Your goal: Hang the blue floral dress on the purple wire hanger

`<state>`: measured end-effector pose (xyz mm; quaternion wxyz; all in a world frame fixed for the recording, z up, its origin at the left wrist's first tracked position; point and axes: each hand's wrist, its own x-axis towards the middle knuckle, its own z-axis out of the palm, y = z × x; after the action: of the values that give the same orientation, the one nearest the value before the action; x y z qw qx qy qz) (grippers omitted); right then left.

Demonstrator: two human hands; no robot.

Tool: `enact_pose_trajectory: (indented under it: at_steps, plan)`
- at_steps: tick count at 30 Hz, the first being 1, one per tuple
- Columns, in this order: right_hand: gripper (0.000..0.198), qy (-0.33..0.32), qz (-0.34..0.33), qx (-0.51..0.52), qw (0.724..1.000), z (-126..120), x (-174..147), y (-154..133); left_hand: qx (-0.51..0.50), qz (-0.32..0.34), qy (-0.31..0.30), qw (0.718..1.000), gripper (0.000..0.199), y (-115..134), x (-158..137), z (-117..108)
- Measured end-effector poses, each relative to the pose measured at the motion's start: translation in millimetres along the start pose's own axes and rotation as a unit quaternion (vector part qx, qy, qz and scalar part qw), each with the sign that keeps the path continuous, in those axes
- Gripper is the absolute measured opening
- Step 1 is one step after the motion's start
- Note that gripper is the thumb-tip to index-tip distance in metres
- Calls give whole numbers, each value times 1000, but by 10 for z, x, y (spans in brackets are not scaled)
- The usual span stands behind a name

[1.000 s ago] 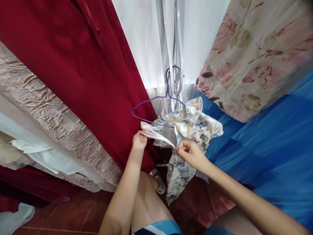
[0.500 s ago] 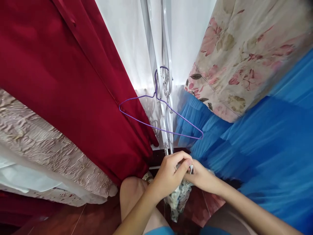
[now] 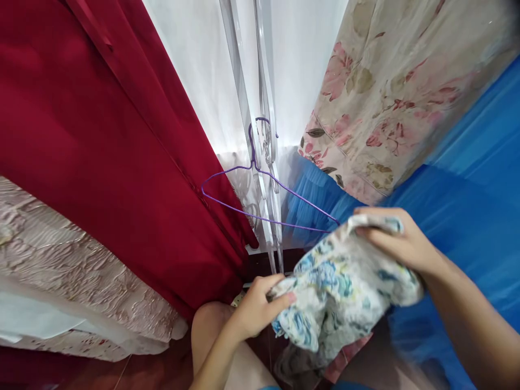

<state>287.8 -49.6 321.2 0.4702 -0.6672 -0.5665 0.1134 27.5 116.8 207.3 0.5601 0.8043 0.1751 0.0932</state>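
Note:
A crumpled white cloth garment (image 3: 337, 287) with blue and green flowers is stretched between my hands, its lower folds drooping over my lap. My left hand (image 3: 260, 303) pinches its left edge between thumb and fingers. Higher up on the right, my right hand (image 3: 394, 238) grips the upper corner, where the cloth folds over the fingers. Just beyond the cloth hangs a bare purple wire hanger (image 3: 268, 219), hooked on a chain of clear plastic strips (image 3: 264, 146). The hanger's right end lies close behind the garment; whether they touch I cannot tell.
Dark red fabric (image 3: 122, 141) hangs on the left, beside cream textured fabric (image 3: 81, 260). To the right hang a floral beige cloth (image 3: 365, 124) and blue tulle (image 3: 459, 179). White fabric (image 3: 187, 59) hangs behind the strips. Reddish tiles (image 3: 109, 374) cover the floor.
My hands, earlier close together around the bunched garment, have moved apart. My right hand has risen to the right, spreading the cloth open. The hanger stays hooked; the view has shifted slightly.

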Motion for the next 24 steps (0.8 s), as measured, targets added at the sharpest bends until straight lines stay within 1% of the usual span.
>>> enact_pose_trajectory:
  at_steps: [1,2,3,5,6,8,9,10,12,14,16,17,19,20,22,24]
  plan:
    - [12,18,-9,11,1000,-21,149,20,3,6,33,999,34,8,-20,-91]
    - [11,10,-24,34,999,-9,306,29,6,15,67,998,35,24,-48,-194]
    - [11,-19,-37,61,997,35,460,25,9,23,98,995,36,46,-86,-306]
    - [11,-77,-51,117,989,197,730,-7,9,30,150,988,35,93,-191,-549]
    - [11,-99,-54,145,983,297,833,-28,9,32,167,985,33,113,-253,-678]
    - [14,-120,-50,207,970,484,964,-58,35,41,185,981,26,137,-373,-954]
    - [16,-121,-46,233,964,554,994,-63,75,48,195,977,20,139,-418,-1099]
    - [18,-121,-42,250,960,600,1006,-59,137,54,204,968,15,134,-447,-1248]
    - [19,-114,-34,247,962,628,993,-32,292,51,203,933,7,110,-441,-1543]
    - [19,-109,-28,219,969,599,962,-2,411,25,184,893,8,78,-346,-1806]
    - [23,-108,-18,194,975,558,937,4,459,-8,182,870,13,62,-172,-2010]
    - [30,-102,-21,178,978,543,930,-5,466,-21,195,863,14,68,-64,-2089]
    - [43,-85,-48,135,986,520,926,-45,467,-33,240,851,16,118,177,-2218]
    - [45,-75,-67,113,988,509,928,-72,463,-35,265,845,18,162,301,-2275]
    - [39,-66,-87,87,990,477,934,-126,450,-39,317,834,23,279,539,-2389]
    - [33,-68,-80,78,991,431,936,-172,430,-44,365,825,24,405,741,-2494]
